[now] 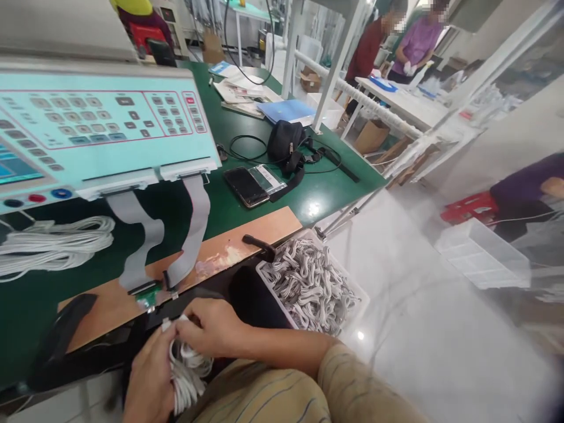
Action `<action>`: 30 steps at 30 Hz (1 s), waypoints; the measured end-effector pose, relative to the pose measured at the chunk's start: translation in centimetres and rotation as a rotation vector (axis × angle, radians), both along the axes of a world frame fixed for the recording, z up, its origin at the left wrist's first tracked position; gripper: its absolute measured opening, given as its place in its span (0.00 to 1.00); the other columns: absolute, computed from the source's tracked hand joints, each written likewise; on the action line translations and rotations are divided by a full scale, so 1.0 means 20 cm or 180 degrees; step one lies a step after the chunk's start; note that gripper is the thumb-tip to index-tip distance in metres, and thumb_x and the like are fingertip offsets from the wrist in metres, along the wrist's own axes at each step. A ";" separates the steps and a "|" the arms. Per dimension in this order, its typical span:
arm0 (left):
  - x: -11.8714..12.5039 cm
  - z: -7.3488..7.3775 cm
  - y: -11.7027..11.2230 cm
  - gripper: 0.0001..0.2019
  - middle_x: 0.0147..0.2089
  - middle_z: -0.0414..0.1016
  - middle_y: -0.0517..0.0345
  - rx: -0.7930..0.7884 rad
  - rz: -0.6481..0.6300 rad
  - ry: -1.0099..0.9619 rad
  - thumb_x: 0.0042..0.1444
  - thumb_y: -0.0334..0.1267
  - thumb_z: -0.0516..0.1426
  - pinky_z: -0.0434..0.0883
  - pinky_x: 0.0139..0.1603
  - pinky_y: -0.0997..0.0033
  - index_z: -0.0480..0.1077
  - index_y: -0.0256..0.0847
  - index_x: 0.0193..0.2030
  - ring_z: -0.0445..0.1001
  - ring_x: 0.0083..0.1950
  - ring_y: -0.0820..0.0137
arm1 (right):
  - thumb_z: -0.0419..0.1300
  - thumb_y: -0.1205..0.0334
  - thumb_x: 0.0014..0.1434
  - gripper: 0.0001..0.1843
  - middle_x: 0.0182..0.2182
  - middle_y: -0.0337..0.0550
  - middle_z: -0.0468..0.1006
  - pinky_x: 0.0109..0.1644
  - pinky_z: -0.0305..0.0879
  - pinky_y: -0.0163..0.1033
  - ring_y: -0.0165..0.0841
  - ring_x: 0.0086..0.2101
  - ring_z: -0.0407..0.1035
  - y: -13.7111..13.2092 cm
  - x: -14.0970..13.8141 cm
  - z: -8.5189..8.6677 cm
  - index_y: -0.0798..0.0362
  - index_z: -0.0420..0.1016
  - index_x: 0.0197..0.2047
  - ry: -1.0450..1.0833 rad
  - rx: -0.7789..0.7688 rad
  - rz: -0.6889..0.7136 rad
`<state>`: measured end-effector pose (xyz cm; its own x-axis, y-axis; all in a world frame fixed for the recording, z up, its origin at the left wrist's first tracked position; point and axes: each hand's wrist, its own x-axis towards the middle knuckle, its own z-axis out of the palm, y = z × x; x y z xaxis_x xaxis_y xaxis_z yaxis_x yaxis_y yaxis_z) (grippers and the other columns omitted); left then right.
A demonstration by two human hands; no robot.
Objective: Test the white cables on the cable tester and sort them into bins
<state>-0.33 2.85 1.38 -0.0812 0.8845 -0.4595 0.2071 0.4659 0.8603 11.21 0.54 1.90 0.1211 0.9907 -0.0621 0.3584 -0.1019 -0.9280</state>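
A coiled bundle of white cable (pixel 187 379) is between my two hands, low in the view over my lap. My left hand (pixel 150 376) is closed around its left side, near a small white plug end (pixel 166 323). With fingers bent, my right hand (pixel 215 326) grips the top of the same bundle; its fingertips are partly hidden. Just beyond the hands, a small green circuit board (pixel 148 296) sits on a wooden board (pixel 251 235). Grey ribbon cables (pixel 191 229) run from there up to a light-blue tester (pixel 132 138) with many buttons.
A white bin (pixel 361 305) full of bundled cables stands to the right of the green table (pixel 326 170). More white cable (pixel 57 241) lies at left. A phone (pixel 247 187), a black pouch (pixel 284 141) and a blue folder (pixel 286 111) lie farther back. Other people work beyond.
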 end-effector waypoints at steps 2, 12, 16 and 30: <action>0.02 -0.03 -0.07 0.08 0.32 0.77 0.61 -0.0520 -0.0126 -0.0359 0.43 0.39 0.59 0.73 0.33 0.73 0.72 0.41 0.32 0.75 0.41 0.63 | 0.60 0.60 0.53 0.04 0.25 0.33 0.70 0.30 0.58 0.29 0.28 0.27 0.65 -0.05 0.06 -0.05 0.51 0.72 0.33 0.0071 -0.0338 0.0013; 0.12 -0.01 -0.12 0.12 0.34 0.76 0.61 -0.1613 -0.0126 -0.2323 0.42 0.32 0.63 0.76 0.35 0.67 0.64 0.42 0.32 0.77 0.33 0.68 | 0.50 0.67 0.54 0.10 0.26 0.45 0.70 0.37 0.60 0.40 0.38 0.33 0.65 -0.55 0.92 -0.30 0.59 0.72 0.32 -0.0552 -0.2023 -0.1512; 0.11 -0.03 -0.11 0.09 0.38 0.75 0.61 -0.1429 0.0026 -0.2550 0.42 0.30 0.61 0.73 0.48 0.58 0.64 0.40 0.29 0.77 0.40 0.67 | 0.51 0.65 0.55 0.14 0.39 0.54 0.69 0.48 0.57 0.48 0.45 0.43 0.64 -0.63 0.98 -0.33 0.59 0.68 0.43 -0.0784 -0.1797 -0.1571; -0.02 0.09 -0.16 0.12 0.59 0.66 0.51 -0.0536 -0.0444 -0.2255 0.42 0.30 0.59 0.71 0.45 0.64 0.72 0.40 0.37 0.71 0.52 0.58 | 0.57 0.57 0.57 0.13 0.29 0.42 0.74 0.31 0.62 0.34 0.30 0.27 0.68 -0.28 0.17 -0.14 0.57 0.68 0.42 0.3042 -0.1174 0.0573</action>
